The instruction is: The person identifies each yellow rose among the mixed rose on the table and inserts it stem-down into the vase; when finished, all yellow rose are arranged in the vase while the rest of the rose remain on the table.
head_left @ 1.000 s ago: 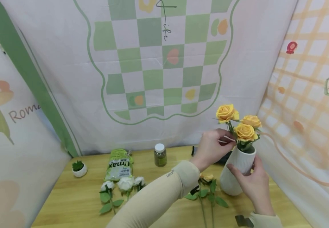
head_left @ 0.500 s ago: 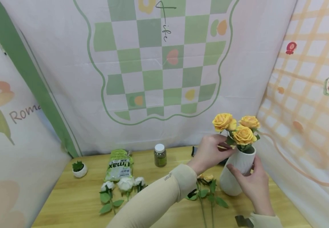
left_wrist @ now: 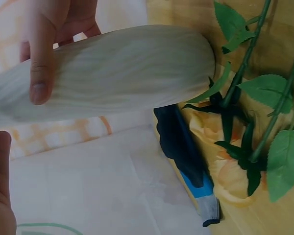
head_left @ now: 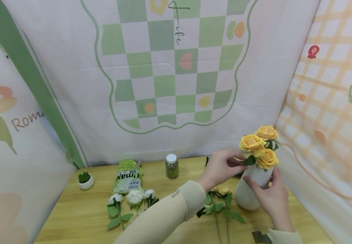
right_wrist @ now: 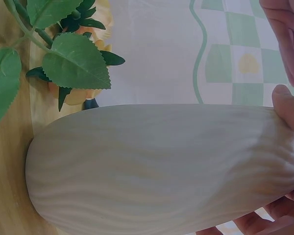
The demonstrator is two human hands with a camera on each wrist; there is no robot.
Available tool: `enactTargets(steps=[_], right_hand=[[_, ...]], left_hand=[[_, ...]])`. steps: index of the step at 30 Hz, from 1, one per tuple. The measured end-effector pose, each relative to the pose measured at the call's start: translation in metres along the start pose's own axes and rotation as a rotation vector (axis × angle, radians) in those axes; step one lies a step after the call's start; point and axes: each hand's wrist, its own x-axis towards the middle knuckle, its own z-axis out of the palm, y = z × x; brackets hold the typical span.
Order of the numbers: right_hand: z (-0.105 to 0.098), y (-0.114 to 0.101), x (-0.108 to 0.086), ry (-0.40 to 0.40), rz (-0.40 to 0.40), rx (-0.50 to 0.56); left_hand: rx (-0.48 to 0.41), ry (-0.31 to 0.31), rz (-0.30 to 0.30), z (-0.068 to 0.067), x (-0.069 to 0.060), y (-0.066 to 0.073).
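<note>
My right hand holds the white ribbed vase around its upper body; the thumb lies across the near side. The vase stands upright on the table. In the left wrist view, that vase appears sideways. Three yellow roses stand at its mouth: a back rose, a left rose and a lower rose. At the left of the mouth, my left hand pinches the left rose low down, by a green leaf; the stem between the fingertips is hidden.
More yellow roses lie left of the vase, with white roses farther left. Behind are a green bag, a white-capped jar and a small potted plant. A dark blue glove-like item lies behind the vase.
The left rose has come down and then to the right, close against the other two. My left hand has lowered with it. The right hand keeps its hold on the vase.
</note>
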Motion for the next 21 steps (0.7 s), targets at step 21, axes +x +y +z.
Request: enactTargets(steps=[21], right_hand=[[0.001, -0.003, 0.0, -0.014, 0.053, 0.016]], left_hand=[[-0.084, -0.032, -0.159, -0.012, -0.056, -0.023]])
